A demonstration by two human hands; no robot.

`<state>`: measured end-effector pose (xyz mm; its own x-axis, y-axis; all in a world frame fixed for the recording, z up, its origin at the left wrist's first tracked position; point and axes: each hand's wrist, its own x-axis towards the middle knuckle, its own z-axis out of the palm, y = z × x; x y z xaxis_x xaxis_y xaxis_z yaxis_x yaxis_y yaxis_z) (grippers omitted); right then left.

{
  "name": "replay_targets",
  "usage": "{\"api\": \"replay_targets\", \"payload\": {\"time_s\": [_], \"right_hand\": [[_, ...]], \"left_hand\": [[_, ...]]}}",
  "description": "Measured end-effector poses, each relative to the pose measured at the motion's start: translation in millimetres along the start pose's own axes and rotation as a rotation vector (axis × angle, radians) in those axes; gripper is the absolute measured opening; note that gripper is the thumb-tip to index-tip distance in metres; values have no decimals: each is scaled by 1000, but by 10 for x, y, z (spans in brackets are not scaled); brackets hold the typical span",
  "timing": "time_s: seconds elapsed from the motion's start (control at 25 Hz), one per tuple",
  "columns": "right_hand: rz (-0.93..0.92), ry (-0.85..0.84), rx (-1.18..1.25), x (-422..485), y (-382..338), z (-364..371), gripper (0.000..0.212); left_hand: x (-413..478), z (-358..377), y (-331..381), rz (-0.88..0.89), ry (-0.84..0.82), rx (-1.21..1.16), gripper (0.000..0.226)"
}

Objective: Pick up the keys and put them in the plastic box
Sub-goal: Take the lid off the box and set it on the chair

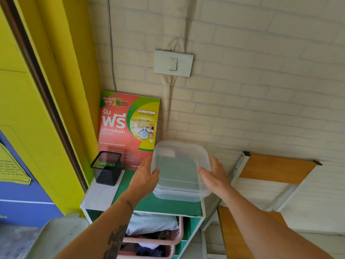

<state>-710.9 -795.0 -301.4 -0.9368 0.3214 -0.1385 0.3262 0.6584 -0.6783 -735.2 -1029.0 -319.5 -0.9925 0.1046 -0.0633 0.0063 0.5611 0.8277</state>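
A clear plastic box stands on the green top of a small shelf unit, against the wall. Its clear lid looks tilted up toward me above the base. My left hand grips the lid's left edge, with the thumb on top. The fingers of my right hand lie flat against the right side of the lid and box. The box looks empty. No keys are in view.
A black mesh pen holder stands on the shelf's left end. A red and green laundry poster leans on the wall behind. Pink baskets with clothes fill the shelf below. A wooden chair stands to the right and a yellow door frame to the left.
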Motion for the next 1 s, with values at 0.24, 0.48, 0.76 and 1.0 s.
{"api": "replay_targets", "payload": {"time_s": [0.24, 0.48, 0.76, 1.0], "right_hand": [[-18, -66, 76, -41, 17, 108, 72], [-47, 11, 87, -90, -41, 131, 68], [-80, 103, 52, -37, -178, 53, 66], [-147, 166, -72, -160, -116, -38, 65]], "left_hand": [[-26, 159, 16, -39, 20, 6, 62], [-22, 257, -4, 16, 70, 97, 64], [7, 268, 102, 35, 82, 122, 65], [-85, 307, 273, 138, 192, 216, 62]]}}
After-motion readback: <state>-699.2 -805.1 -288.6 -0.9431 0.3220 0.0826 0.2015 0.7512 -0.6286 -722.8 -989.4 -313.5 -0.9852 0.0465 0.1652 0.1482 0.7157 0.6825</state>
